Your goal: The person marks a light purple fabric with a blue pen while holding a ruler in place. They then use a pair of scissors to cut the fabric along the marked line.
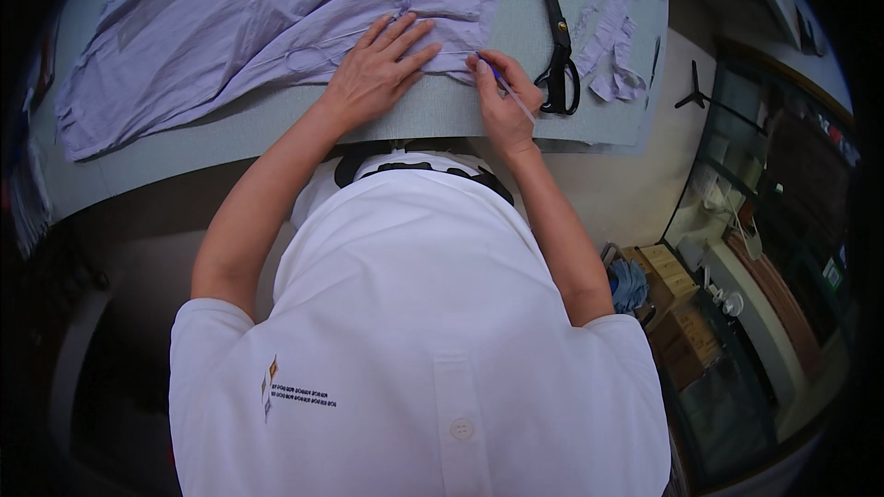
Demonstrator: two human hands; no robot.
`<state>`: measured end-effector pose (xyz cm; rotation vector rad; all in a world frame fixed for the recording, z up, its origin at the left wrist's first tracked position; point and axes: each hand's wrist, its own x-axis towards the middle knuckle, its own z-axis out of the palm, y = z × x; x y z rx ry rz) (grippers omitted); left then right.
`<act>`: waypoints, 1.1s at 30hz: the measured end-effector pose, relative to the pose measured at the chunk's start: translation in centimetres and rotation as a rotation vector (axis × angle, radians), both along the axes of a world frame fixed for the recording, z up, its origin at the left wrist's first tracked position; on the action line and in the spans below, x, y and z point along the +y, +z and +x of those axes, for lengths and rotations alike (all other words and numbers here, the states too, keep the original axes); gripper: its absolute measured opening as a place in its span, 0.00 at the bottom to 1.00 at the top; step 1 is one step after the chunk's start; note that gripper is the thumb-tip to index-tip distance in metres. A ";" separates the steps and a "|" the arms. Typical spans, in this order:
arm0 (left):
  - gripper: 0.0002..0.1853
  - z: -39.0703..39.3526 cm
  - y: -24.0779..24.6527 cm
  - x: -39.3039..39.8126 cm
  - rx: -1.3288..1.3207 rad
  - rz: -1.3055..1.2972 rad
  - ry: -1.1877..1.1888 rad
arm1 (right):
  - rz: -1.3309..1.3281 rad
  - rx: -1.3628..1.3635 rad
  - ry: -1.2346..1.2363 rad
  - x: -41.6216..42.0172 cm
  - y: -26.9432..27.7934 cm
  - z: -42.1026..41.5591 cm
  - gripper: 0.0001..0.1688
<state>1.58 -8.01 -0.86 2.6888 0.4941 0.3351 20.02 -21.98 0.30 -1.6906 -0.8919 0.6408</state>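
A lavender garment (276, 21), wrinkled and spread out, lies across the table. My left hand (376, 72) rests flat on its lower part with the fingers apart, palm down. Thin cords (311, 59) of the same colour run over the cloth and pass by my left fingers. Between thumb and fingers, my right hand (507, 96) grips a slim pen-like tool (510, 91) with a blue end and a pale shaft. The blue end is at the garment's right edge, where a thin pale line or cord runs toward my left hand; I cannot tell which.
Black-handled shears (558, 34) lie right of my right hand, blades pointing away. Beyond them are lavender fabric scraps (611, 41). The pale green table (228, 134) ends just before my body. Cardboard boxes (680, 331) and a glazed door or window frame (773, 138) stand to the right.
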 end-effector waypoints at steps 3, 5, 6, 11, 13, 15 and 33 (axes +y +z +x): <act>0.24 0.1 -0.7 0.1 -0.059 -0.061 -0.004 | 0.017 0.109 -0.028 0.7 0.8 -0.6 0.10; 0.24 -0.2 -0.8 0.4 -0.041 -0.059 0.006 | 0.034 0.045 0.043 1.8 0.4 -1.0 0.10; 0.24 -0.3 -0.9 0.5 -0.033 -0.056 0.007 | 0.044 0.013 0.076 2.5 0.1 -1.1 0.10; 0.27 -0.2 -0.9 0.6 -0.050 -0.104 -0.019 | -0.026 0.305 -0.038 4.6 -1.4 -0.3 0.09; 0.27 -0.3 -0.9 0.8 -0.043 -0.109 -0.021 | -0.019 0.408 -0.089 4.6 -1.4 0.1 0.09; 0.27 -0.3 -0.7 1.0 -0.040 -0.108 -0.018 | -0.008 0.372 -0.075 4.1 -1.1 0.4 0.09; 0.25 -0.4 -0.9 1.1 -0.022 -0.160 -0.043 | 0.029 0.166 0.018 3.2 -0.5 1.6 0.09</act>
